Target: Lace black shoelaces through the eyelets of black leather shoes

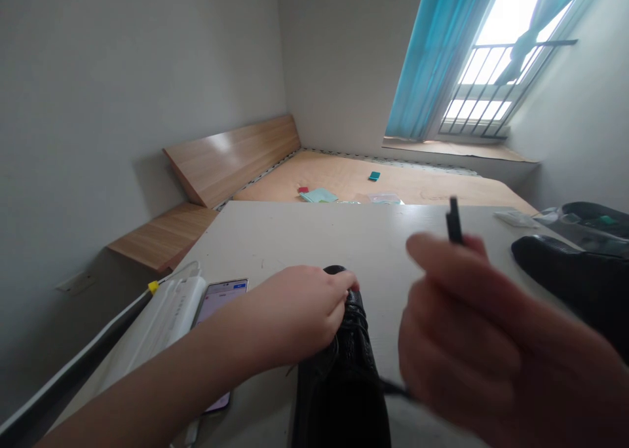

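A black leather shoe point(346, 409) lies on the white table at the bottom middle, its toe pointing away from me. My left hand point(314, 304) reaches across and grips the shoe near its toe, beside the laced front; its fingertips are partly hidden. To the right of the shoe, my right hand point(462, 330) is raised and closed, smeared by motion. A black strand point(396, 389), which looks like a shoelace, runs from the shoe's side to this hand. A short black end point(453, 220) sticks up out of its fingers.
Left of the shoe lie a phone point(226, 297) with its screen lit and a white power strip point(170, 320) with cables. Another black shoe point(565, 271) stands at the right edge beside clear plastic wrapping point(515, 219). Behind the white table point(295, 238) is a bed point(432, 183).
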Demonstrator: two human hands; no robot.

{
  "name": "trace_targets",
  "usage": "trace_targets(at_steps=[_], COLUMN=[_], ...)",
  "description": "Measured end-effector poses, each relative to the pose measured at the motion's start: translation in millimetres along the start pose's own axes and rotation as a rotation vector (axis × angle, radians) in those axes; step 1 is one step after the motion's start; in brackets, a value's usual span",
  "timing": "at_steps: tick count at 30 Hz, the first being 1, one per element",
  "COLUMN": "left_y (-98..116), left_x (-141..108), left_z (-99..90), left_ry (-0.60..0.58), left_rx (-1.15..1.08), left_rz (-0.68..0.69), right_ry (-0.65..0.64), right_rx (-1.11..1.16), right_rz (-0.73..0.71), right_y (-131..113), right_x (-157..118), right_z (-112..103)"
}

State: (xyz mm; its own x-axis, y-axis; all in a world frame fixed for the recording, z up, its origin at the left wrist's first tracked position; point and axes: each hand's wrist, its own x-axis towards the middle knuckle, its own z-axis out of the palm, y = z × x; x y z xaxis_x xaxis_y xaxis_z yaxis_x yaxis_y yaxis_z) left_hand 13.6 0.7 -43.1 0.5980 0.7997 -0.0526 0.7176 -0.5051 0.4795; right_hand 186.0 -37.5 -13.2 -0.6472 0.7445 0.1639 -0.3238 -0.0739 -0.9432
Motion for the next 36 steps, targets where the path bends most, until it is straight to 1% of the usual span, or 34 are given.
trace_targets(at_steps=[2, 3, 5, 7, 11, 13, 16, 20, 23, 25, 28, 31, 33, 34, 36], left_y=[3.0, 4.9, 9.7, 15.9, 26.3, 27.2, 23.4, 18.1, 17.7, 18.0, 17.1, 14.4, 12.1, 10.9, 8.5], left_x=[-2.0, -2.6, -2.9, -2.8, -2.9, -2.4, 0.0, 3.4, 4.6, 4.9, 4.5, 2.8, 1.8, 1.6, 2.7], left_z=[-3.3, -5.3, -9.5, -13.0, -16.6, -16.5, -13.7, -9.2, -7.8, -7.5, -6.9, -6.2, -6.0, -6.1, -6.8], left_ry=[-0.042, -0.076, -0.081, -0.011, 0.234, 0.279, 0.235, 0.141, 0.134, 0.124, 0.088, 0.079, 0.051, 0.040, 0.032], left_rx=[0.037, 0.056, 0.034, -0.045, -0.177, -0.245, -0.320, -0.181, -0.049, -0.014, -0.111, -0.247, -0.333, -0.376, -0.456], left_rz=[0.012, 0.019, 0.001, -0.034, -0.122, -0.172, -0.189, -0.133, -0.149, -0.130, -0.081, -0.119, -0.146, -0.150, -0.142], right_ry=[0.135, 0.193, 0.278, 0.324, 0.334, 0.355, 0.413, 0.468, 0.430, 0.407, 0.437, 0.499, 0.527, 0.536, 0.539], right_rx=[0.237, 0.302, 0.343, 0.356, 0.375, 0.335, 0.265, 0.232, 0.225, 0.212, 0.129, -0.044, -0.145, -0.160, -0.114], right_rz=[-0.087, -0.109, -0.110, -0.097, -0.131, -0.156, -0.165, -0.154, -0.179, -0.191, -0.224, -0.257, -0.221, -0.179, -0.071], right_y=[-13.9, -18.3, -21.8, -19.4, -9.6, -6.6, -5.1, -5.1, -5.4, -6.2, -8.4, -10.6, -10.1, -8.6, -2.4], right_x=[14.1, 21.8, 37.6, 52.9, 74.1, 77.7, 77.3, 75.5, 74.9, 73.7, 71.4, 69.6, 67.6, 65.8, 59.3], right_z=[-9.3, -13.3, -18.5, -20.4, -23.8, -28.9, -38.1, -41.4, -36.3, -33.0, -33.9, -44.3, -56.2, -63.2, -78.3])
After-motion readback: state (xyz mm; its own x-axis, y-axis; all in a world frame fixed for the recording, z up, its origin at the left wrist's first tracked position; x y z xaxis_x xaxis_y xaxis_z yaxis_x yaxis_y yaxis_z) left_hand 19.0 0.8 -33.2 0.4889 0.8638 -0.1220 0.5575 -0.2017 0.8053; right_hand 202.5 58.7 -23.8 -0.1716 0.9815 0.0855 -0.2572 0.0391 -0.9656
